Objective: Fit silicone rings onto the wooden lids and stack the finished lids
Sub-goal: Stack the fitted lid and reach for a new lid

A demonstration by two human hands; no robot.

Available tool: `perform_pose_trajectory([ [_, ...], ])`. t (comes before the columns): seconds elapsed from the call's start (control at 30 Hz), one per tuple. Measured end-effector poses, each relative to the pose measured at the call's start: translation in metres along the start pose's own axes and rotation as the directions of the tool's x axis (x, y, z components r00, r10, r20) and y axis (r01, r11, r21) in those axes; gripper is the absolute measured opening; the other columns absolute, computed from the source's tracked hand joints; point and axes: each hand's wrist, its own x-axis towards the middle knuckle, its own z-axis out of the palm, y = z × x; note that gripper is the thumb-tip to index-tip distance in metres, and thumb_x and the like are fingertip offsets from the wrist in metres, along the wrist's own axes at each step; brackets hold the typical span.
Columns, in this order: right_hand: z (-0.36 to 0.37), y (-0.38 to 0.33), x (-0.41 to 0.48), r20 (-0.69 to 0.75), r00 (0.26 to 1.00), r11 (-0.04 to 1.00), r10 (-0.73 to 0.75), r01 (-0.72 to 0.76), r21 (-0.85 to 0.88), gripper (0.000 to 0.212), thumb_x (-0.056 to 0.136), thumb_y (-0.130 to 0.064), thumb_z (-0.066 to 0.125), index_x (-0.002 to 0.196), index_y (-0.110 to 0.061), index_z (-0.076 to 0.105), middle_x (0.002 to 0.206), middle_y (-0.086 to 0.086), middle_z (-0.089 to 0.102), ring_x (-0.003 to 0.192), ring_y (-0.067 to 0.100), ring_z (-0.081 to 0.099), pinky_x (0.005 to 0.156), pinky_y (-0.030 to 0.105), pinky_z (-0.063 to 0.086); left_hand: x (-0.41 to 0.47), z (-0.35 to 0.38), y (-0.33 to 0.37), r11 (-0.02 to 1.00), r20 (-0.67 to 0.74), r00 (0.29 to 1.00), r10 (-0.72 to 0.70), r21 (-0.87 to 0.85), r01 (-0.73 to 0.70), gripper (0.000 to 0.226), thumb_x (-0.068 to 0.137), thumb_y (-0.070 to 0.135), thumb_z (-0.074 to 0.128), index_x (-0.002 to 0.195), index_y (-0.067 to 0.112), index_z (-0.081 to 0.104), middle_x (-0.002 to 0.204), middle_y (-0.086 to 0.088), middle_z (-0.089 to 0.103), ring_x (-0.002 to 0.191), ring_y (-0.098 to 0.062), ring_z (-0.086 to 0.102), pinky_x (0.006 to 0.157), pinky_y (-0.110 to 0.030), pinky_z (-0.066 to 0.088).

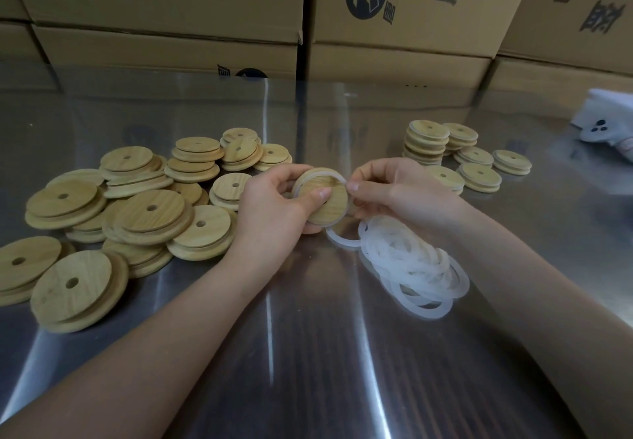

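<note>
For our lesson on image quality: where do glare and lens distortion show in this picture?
Head view: glare streaks cross the shiny steel table; also in the head view, the wide lens leans the brown cardboard boxes outward at both edges.

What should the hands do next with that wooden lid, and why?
Probably the right hand should slide its pinch along the rim, pressing the silicone ring around the rest of the wooden lid. The left hand holds the lid, thumb on its face, and the ring seems seated only along the top edge.
</note>
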Motion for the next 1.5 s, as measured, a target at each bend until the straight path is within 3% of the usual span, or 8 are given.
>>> perform_pose_trajectory([
  [0.1,0.003,0.0,-0.001,-0.068,0.995,0.996,-0.075,0.071,-0.057,0.014,0.09,-0.01,0.068,0.077,-0.013,0.067,0.067,-0.001,0.065,0.064,0.013,0.064,0.066,0.023,0.056,0.001,-0.001,0.001,1.0,-0.005,1.0,0.002,0.0,-0.002,0.021,0.082,0.01,0.077,0.096,0.024,0.071,0.09,-0.001,0.074,0.082,-0.014,0.073,0.057,-0.028,0.059],
  [0.27,0.005,0.001,0.001,-0.066,0.991,0.993,-0.114,0.112,-0.028,0.012,0.091,-0.004,0.066,0.079,-0.01,0.066,0.067,0.006,0.066,0.063,0.016,0.064,0.067,0.027,0.059,0.0,0.0,0.003,1.0,-0.011,1.0,0.008,0.0,-0.008,0.022,0.082,0.01,0.077,0.091,0.028,0.07,0.086,0.001,0.074,0.081,-0.014,0.073,0.056,-0.029,0.059],
  [0.73,0.0,0.009,0.006,0.022,0.987,0.966,-0.157,0.149,0.212,0.023,0.088,0.01,0.061,0.098,-0.01,0.055,0.072,0.007,0.064,0.069,0.02,0.064,0.069,0.033,0.058,-0.001,-0.001,0.007,0.998,-0.002,0.999,-0.042,-0.056,0.042,0.02,0.083,0.008,0.075,0.094,0.023,0.067,0.089,-0.002,0.074,0.08,-0.014,0.074,0.054,-0.027,0.059],
  [0.97,0.0,0.011,0.007,0.014,0.984,0.96,-0.178,0.17,0.22,0.028,0.087,0.01,0.062,0.1,-0.013,0.053,0.071,0.006,0.067,0.068,0.021,0.064,0.069,0.036,0.056,-0.001,-0.001,0.007,0.994,0.012,0.998,-0.069,-0.079,0.069,0.019,0.084,0.008,0.075,0.094,0.021,0.067,0.088,-0.002,0.074,0.078,-0.014,0.074,0.054,-0.026,0.058],
  [1.5,0.002,0.011,0.006,-0.065,0.981,0.961,-0.185,0.194,0.195,0.027,0.084,0.008,0.068,0.095,-0.012,0.054,0.071,0.007,0.07,0.064,0.017,0.067,0.06,0.028,0.055,0.0,-0.002,0.003,0.996,0.021,0.998,-0.059,-0.066,0.06,0.019,0.084,0.009,0.075,0.101,0.016,0.068,0.092,-0.004,0.074,0.078,-0.015,0.074,0.052,-0.026,0.057],
])
